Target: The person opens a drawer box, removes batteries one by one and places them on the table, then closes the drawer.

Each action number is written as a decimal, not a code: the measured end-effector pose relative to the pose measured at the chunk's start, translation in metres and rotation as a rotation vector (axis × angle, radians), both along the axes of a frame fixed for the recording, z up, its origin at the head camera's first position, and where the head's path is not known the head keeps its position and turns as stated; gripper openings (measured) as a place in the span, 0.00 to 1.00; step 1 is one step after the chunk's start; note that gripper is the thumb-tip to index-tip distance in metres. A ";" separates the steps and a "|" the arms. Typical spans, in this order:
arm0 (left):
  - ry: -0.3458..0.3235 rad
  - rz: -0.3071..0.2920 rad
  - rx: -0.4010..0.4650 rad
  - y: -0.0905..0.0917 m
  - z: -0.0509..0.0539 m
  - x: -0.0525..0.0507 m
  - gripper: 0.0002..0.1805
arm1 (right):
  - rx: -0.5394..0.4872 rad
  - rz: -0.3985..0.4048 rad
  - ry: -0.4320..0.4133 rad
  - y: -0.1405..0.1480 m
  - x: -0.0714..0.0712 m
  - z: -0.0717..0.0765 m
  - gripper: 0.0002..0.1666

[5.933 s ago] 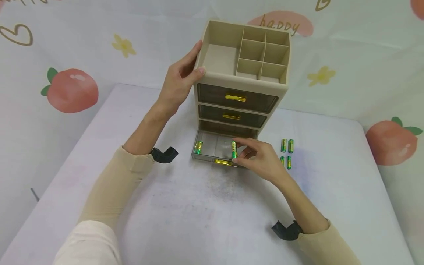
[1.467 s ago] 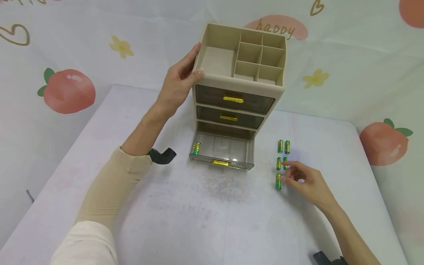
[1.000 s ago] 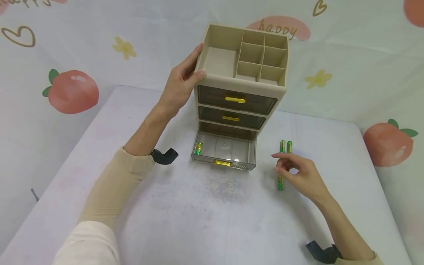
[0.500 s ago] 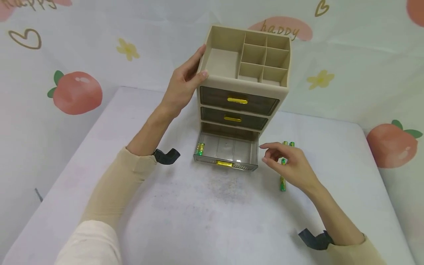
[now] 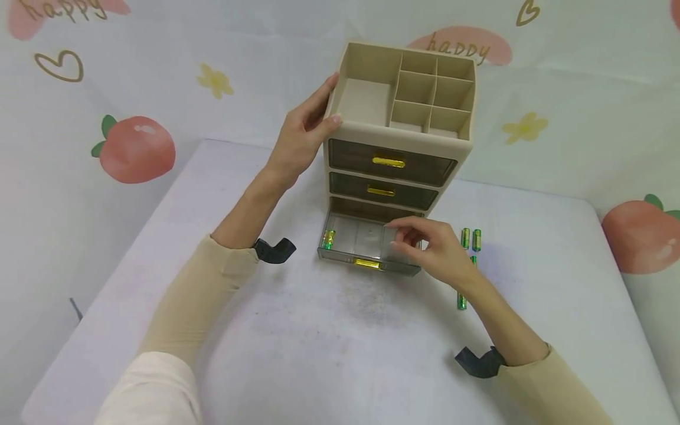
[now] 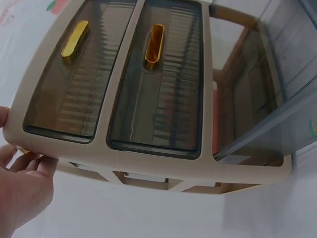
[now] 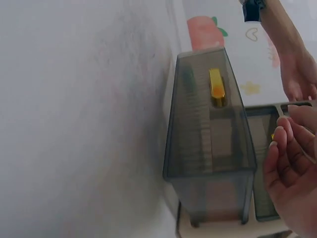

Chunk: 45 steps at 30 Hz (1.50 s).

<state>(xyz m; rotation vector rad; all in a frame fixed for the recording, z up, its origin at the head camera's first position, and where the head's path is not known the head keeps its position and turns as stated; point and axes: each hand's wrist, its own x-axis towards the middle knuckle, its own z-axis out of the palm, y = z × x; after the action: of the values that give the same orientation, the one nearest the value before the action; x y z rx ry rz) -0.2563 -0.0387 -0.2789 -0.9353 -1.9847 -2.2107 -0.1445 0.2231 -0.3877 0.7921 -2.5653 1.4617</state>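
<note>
A beige desktop drawer organizer (image 5: 398, 133) stands on the table, and its bottom drawer (image 5: 340, 257) is pulled out. My left hand (image 5: 297, 139) grips its upper left edge, thumb on the rim; the left wrist view shows those fingers (image 6: 32, 163) curled at the edge. Over the right part of that drawer hovers my right hand (image 5: 432, 248), its fingers loosely bent with nothing visible between them. Green-and-gold batteries (image 5: 329, 239) lie at the drawer's left end; whether one or two is hard to tell. The right wrist view shows the right hand (image 7: 297, 168) beside the smoky drawer front.
Several more batteries (image 5: 477, 240) are laid out on the table (image 5: 297, 354) right of the organizer, partly hidden by the right hand and forearm. Both upper drawers, with gold handles (image 5: 388, 162), are closed. A printed cloth (image 5: 276, 71) hangs close behind.
The battery my right hand held in the drawer earlier is gone from there, and another lies on the table. Since then the right hand has moved left, back over the drawer. My left hand stays put.
</note>
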 end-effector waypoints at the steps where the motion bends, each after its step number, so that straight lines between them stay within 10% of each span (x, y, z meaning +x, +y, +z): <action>1: -0.001 0.001 0.001 0.000 0.000 0.000 0.32 | -0.005 0.010 -0.005 -0.004 -0.002 0.000 0.15; 45: 0.047 0.000 -0.010 0.000 -0.003 -0.002 0.32 | 0.161 -0.014 -0.271 -0.081 -0.043 -0.013 0.21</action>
<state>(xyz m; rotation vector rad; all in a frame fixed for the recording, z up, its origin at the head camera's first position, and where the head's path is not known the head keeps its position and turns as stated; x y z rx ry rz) -0.2587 -0.0388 -0.2816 -0.9788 -1.9778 -2.1591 -0.1878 0.1423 -0.4005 0.6284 -2.9122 1.4633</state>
